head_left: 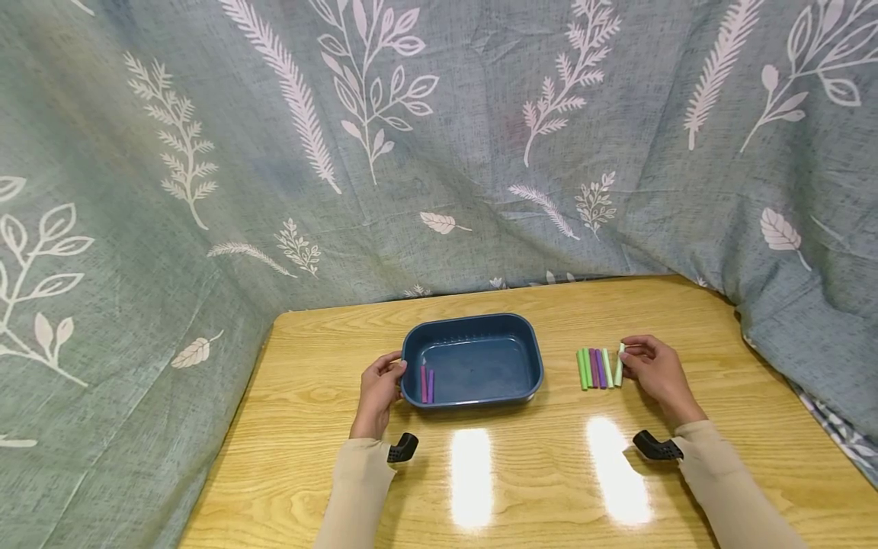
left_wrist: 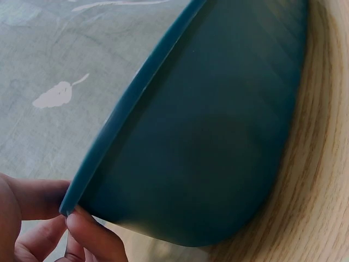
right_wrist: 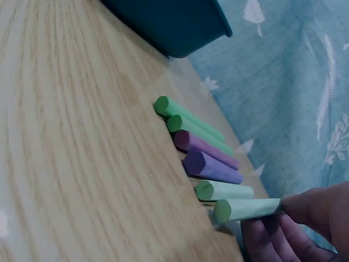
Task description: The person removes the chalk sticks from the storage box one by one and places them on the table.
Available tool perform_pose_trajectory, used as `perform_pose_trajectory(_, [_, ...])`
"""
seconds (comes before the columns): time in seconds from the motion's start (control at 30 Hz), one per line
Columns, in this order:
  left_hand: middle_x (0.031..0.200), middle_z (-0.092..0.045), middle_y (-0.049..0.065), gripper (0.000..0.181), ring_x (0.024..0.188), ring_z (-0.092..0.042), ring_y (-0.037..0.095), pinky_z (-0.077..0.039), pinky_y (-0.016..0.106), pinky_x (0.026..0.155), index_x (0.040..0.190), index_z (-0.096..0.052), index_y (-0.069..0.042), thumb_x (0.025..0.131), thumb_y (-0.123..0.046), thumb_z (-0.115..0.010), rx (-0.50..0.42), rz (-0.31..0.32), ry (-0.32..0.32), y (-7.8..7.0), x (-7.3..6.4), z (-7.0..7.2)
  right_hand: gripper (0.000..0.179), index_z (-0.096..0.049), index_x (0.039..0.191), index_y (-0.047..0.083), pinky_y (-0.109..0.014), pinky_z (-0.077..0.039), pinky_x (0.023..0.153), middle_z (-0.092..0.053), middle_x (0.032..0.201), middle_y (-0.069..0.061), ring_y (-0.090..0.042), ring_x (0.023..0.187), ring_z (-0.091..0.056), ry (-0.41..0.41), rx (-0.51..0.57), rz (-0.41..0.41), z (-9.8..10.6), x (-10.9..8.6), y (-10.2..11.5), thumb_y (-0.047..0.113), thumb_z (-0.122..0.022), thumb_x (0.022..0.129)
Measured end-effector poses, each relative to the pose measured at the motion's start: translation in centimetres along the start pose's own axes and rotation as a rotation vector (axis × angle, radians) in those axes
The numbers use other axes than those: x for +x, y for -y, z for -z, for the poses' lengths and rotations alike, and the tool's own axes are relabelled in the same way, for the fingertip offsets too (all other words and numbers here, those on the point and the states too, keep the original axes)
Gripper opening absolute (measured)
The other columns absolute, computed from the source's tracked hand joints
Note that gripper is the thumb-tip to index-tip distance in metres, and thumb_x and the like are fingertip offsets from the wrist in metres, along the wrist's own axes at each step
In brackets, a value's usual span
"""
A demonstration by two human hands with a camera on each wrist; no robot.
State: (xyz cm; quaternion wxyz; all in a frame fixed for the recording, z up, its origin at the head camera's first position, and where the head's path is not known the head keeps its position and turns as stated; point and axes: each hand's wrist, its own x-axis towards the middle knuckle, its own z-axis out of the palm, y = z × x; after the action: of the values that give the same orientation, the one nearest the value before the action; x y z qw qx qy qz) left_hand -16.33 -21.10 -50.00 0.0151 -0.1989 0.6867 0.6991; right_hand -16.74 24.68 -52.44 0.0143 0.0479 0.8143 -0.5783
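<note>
A dark blue plastic basin (head_left: 473,403) stands on the table, and my left hand (head_left: 376,390) pinches its left rim between thumb and fingers. Inside it, at the left end, lie a magenta chalk stick (head_left: 423,386) and a purple chalk stick (head_left: 430,387). To the right of the basin, my right hand (head_left: 660,375) pinches the far end of a pale green chalk stick (right_wrist: 248,209) between thumb and fingers. Beside that stick lies a row: another pale green chalk (right_wrist: 226,190), a purple one (right_wrist: 215,167), a magenta one (right_wrist: 210,150) and two brighter green ones (right_wrist: 193,119).
The wooden table (head_left: 322,343) runs up to a grey-green leaf-patterned cloth (head_left: 466,152) hanging behind and at both sides. Bright light reflections show on the front part of the table. A black strap mount (head_left: 403,447) sits at each wrist.
</note>
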Motion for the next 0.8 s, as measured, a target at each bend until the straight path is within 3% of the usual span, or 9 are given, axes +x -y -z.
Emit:
perform_pose_trajectory(0.33, [0.097,-0.057,0.003,0.034,0.076,-0.056,0.013,-0.046,0.021,0.054,0.138,-0.062,0.003,0.107,-0.009,-0.062,0.008,0.003,-0.009,0.14,-0.14,0.1,0.034,-0.053,0.139,-0.013,-0.021,-0.059,0.074,-0.06,0.121,-0.03,0.003,0.082,-0.062,0.01,-0.077,0.026,-0.43,0.1,-0.32,0.001,-0.056,0.108])
perform_pose_trajectory(0.8, [0.098,-0.058,0.004,0.031,0.075,-0.056,0.013,-0.046,0.021,0.053,0.135,-0.064,0.003,0.106,-0.009,-0.063,0.011,0.006,-0.03,0.16,0.11,-0.14,0.034,-0.054,0.138,-0.014,-0.019,-0.058,0.074,-0.061,0.12,-0.03,0.007,0.084,-0.06,-0.019,-0.121,0.052,-0.73,-0.23,0.05,0.001,-0.057,0.108])
